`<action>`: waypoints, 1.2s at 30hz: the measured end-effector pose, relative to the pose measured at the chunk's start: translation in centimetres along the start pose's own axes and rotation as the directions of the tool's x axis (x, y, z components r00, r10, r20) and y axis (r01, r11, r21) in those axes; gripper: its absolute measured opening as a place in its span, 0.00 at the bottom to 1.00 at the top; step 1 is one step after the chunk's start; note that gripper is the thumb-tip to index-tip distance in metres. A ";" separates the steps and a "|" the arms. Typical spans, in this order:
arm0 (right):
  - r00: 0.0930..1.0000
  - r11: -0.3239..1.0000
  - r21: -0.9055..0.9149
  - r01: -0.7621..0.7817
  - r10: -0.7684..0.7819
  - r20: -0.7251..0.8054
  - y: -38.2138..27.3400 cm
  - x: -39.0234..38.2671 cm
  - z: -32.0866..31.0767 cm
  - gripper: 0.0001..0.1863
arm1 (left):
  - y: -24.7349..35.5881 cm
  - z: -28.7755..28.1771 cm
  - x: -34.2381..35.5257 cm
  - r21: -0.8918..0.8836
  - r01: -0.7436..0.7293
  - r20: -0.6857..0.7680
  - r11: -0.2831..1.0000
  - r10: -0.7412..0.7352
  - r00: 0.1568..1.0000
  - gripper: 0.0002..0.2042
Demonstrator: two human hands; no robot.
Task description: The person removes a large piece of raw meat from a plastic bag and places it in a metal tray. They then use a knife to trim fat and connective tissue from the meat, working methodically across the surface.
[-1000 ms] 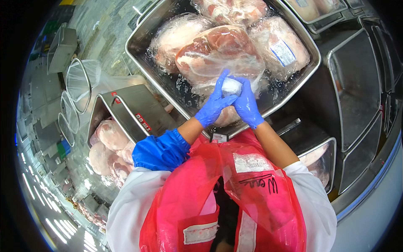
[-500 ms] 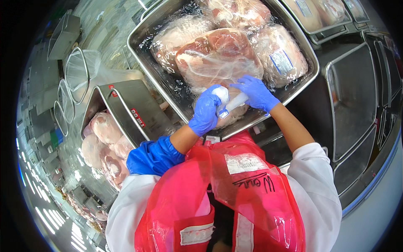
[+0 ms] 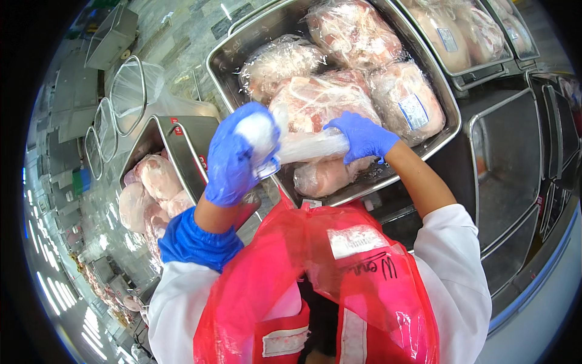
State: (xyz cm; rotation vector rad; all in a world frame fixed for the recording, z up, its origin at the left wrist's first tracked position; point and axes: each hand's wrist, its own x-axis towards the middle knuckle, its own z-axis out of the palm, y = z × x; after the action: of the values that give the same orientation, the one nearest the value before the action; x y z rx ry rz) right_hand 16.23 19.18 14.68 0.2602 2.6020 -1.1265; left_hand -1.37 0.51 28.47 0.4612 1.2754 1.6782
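Bright, cool light flooded the middle of the frame, and there was the glare, white flecks sparking off the clear plastic wrap (image 3: 321,103)! Rows of white lights (image 3: 52,295) streaked the lower left, right along the curved rim. Steel bins (image 3: 509,155) at right sat in shadow, black swallowed the corners, and fine detail at far left looked soft.

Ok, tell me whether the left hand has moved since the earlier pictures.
Yes. Against the tub, the left hand has gone left: it was over the tub's inside, and now it overlaps the left rim.
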 end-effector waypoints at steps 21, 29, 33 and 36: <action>0.998 0.946 -0.322 -0.043 0.028 -0.052 0.4 -4.2 -1.3 0.13 | -7.9 -13.0 -5.3 0.048 0.239 -0.142 0.970 -0.231 0.963 0.15; 0.851 0.913 0.114 -0.391 0.406 -0.335 -4.3 -19.4 7.8 0.12 | -1.5 -9.0 -0.1 -0.043 0.002 -0.136 0.999 -0.007 0.991 0.14; 0.758 0.902 0.214 -0.374 0.430 -0.490 -8.9 -15.4 8.8 0.23 | 1.6 -6.6 0.3 -0.133 -0.029 -0.207 0.991 0.001 0.978 0.13; 0.856 0.974 0.095 -0.206 0.226 -0.465 -10.3 -7.3 8.1 0.40 | 4.0 -4.4 -0.3 -0.047 -0.075 -0.177 0.996 0.066 0.982 0.12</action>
State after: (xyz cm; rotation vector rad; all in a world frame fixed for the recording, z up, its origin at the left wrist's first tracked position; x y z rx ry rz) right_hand 21.86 5.95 18.88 0.9235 2.8579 -1.1506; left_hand -6.33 -2.16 30.37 0.3356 1.3499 1.8414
